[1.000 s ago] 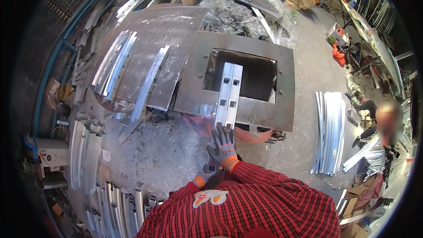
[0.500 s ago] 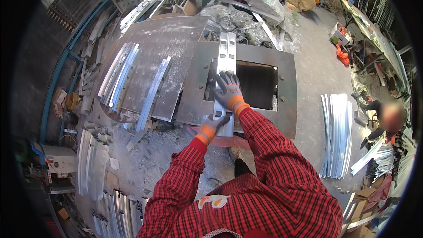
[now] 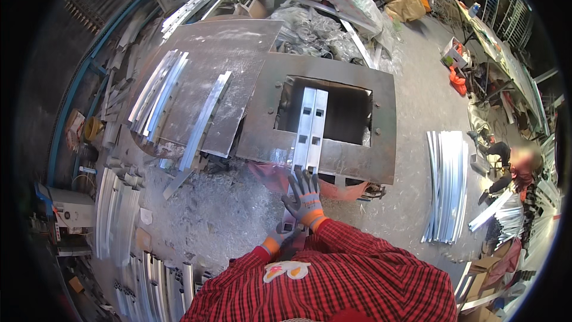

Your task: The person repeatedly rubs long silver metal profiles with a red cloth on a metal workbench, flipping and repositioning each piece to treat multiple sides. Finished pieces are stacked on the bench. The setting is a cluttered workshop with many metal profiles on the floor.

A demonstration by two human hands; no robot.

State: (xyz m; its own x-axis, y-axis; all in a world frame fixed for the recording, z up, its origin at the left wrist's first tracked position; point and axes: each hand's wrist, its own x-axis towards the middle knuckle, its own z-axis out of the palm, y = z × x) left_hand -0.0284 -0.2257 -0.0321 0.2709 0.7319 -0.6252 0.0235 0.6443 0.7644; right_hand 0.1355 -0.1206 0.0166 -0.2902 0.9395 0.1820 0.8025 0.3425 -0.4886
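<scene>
Two silvery metal bars (image 3: pixel 309 125) with square holes lie side by side, pointing away from me. Their far part reaches over the rectangular opening (image 3: pixel 347 113) of a steel plate table (image 3: pixel 256 137). My right hand (image 3: pixel 305 203), in a grey and orange glove, lies across the bars just off the table's near edge, its fingers over their top. Close to my body, my left hand (image 3: pixel 279 238), gloved alike, is closed around their near end; its fingertips are partly hidden.
Several loose bars (image 3: pixel 159 95) and one separate bar (image 3: pixel 205 122) rest on a dark sheet to the left. Bundles of metal strips (image 3: pixel 445 188) lie on the floor at right, near a crouching person (image 3: pixel 503 155). Plastic-wrapped scrap (image 3: pixel 316 30) is piled behind the table.
Both hands have drawn back toward my body, and the two bars have slid nearer with them. The bars' far end now lies over the opening instead of beyond the table's far edge.
</scene>
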